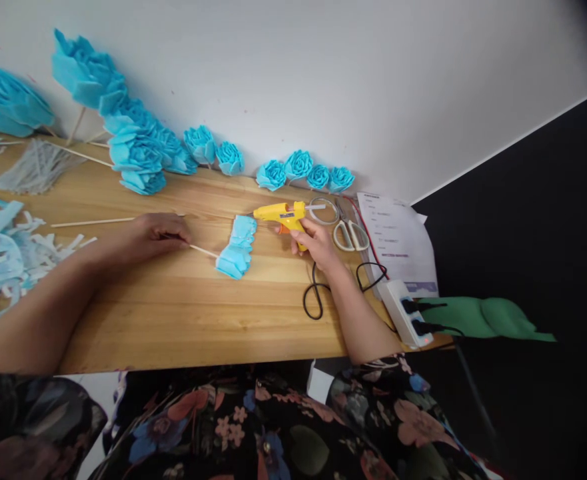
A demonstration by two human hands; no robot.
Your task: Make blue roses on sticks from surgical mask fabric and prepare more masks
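My left hand [160, 235] pinches a thin wooden stick [203, 251], which points right across the table. At the stick's far end sits a light blue crepe paper strip [242, 235], part of it bunched around the tip and the rest spread away from me with a ruffled edge. My right hand [313, 240] is wrapped round the handle of a yellow glue gun [286, 215]. A pale glue stick [316, 207] sticks out of its back. The nozzle points left, by the far end of the strip; whether they touch I cannot tell.
Several blue paper flowers [138, 147] line the wall. Scissors [349, 233], printed papers [396, 240] and a white power strip [407, 313] lie at right, with a black cord [315, 303] looping nearby. Paper scraps [3, 253] and thin pale strands [38, 167] cover the left side.
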